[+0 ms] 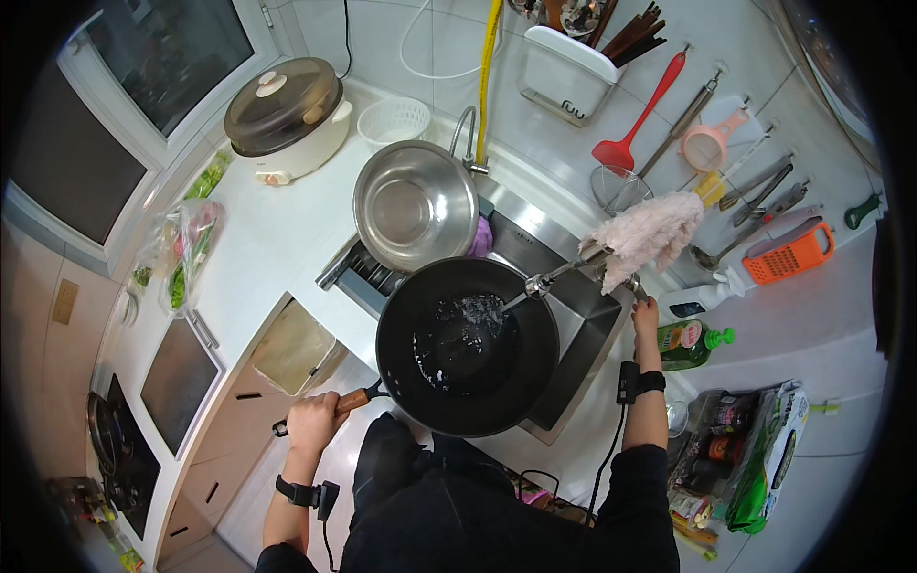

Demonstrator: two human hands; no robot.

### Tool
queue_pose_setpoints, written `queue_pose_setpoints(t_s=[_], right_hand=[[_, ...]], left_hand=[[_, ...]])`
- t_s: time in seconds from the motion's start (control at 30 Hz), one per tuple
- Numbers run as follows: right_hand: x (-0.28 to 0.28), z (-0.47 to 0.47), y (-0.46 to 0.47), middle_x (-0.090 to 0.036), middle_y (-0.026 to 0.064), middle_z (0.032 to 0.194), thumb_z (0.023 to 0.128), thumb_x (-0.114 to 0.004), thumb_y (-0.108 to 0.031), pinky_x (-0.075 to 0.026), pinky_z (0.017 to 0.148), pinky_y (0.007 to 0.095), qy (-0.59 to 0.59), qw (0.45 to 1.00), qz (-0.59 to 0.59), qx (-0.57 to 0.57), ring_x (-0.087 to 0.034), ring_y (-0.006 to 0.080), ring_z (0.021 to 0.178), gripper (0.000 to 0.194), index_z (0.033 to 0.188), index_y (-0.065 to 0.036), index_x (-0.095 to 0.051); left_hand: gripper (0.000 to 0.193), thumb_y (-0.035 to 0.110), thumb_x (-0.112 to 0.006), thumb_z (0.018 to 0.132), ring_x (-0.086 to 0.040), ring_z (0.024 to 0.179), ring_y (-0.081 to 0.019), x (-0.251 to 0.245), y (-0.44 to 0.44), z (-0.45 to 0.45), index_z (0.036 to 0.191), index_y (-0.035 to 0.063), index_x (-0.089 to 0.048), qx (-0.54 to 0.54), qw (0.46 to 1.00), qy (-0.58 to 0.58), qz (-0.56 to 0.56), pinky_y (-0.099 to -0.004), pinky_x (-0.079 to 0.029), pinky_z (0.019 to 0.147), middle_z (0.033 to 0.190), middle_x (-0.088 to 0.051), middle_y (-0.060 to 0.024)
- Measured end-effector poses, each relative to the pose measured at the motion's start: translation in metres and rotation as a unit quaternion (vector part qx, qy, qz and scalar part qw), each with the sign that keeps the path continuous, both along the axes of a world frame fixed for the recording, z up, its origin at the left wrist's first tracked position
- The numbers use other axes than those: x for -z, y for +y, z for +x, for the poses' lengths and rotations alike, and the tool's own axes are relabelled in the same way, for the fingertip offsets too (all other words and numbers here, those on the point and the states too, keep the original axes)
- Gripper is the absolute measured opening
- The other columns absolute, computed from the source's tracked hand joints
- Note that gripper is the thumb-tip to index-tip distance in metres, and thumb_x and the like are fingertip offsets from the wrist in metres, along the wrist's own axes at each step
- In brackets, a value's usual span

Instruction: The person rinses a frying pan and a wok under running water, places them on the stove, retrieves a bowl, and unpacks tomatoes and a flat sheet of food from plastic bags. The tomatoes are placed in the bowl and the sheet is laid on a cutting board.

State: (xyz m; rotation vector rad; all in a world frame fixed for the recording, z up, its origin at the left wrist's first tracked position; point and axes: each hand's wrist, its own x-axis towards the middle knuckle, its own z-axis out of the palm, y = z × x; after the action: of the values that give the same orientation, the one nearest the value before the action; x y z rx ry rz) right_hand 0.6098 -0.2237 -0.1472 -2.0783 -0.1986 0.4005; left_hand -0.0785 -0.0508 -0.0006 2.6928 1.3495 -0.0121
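My left hand point(312, 422) is wrapped around the wooden handle point(351, 401) of a black wok point(466, 401). The wok hangs level over the front of a stainless steel sink point(573, 372). From the nozzle of a chrome faucet point(537, 286), water runs into the wok, where a shallow, bubbling pool lies. My right hand point(645, 316) grips the faucet's lever point(635, 288) at the right side of the sink. A pale pink fluffy cloth point(652, 229) drapes over the faucet body.
Behind the wok, a steel basin point(415, 204) rests over the sink, with a purple cloth point(481, 236) beside it. A green dish soap bottle point(680, 345) stands near my right wrist. An electric cooker point(294, 122) and bagged vegetables point(188, 251) occupy the left counter. Utensils hang on the wall.
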Motion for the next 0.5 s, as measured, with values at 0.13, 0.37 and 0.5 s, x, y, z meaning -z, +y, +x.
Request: queue_pose_setpoints(t_s=[0.13,0.37,0.5], right_hand=[[-0.022,-0.017,0.009,-0.056,0.0115,0.110,0.092,-0.045,-0.014,-0.046,0.060,0.0287,0.009,1.000,-0.025,0.005,-0.058,0.0175,0.085,0.053,0.142,0.001,-0.031],[-0.027,-0.021,0.010,-0.059,0.0129,0.102,0.086,-0.046,-0.011,-0.046,0.060,0.0296,-0.016,1.000,-0.016,0.011,-0.057,0.0170,0.075,0.055,0.138,0.004,-0.036],[-0.027,-0.022,0.010,-0.060,0.0131,0.101,0.086,-0.049,-0.012,-0.046,0.061,0.0288,0.001,1.000,-0.003,0.030,-0.056,0.0161,0.073,0.054,0.136,0.005,-0.038]], left_hand=[[0.027,0.028,-0.077,0.066,-0.063,0.065,-0.0284,0.000,-0.001,0.000,0.077,0.0112,-0.059,-0.007,1.000,-0.002,-0.012,-0.0401,-0.050,0.058,0.069,-0.063,-0.0085],[0.028,0.032,-0.074,0.069,-0.060,0.056,-0.0254,0.001,-0.003,0.000,0.071,0.0120,-0.056,0.014,0.999,-0.013,0.025,-0.0384,-0.048,0.055,0.060,-0.059,-0.0044],[0.026,0.030,-0.075,0.067,-0.061,0.059,-0.0270,0.001,-0.005,0.001,0.073,0.0125,-0.058,0.003,1.000,-0.001,0.018,-0.0397,-0.049,0.056,0.064,-0.060,-0.0065]])
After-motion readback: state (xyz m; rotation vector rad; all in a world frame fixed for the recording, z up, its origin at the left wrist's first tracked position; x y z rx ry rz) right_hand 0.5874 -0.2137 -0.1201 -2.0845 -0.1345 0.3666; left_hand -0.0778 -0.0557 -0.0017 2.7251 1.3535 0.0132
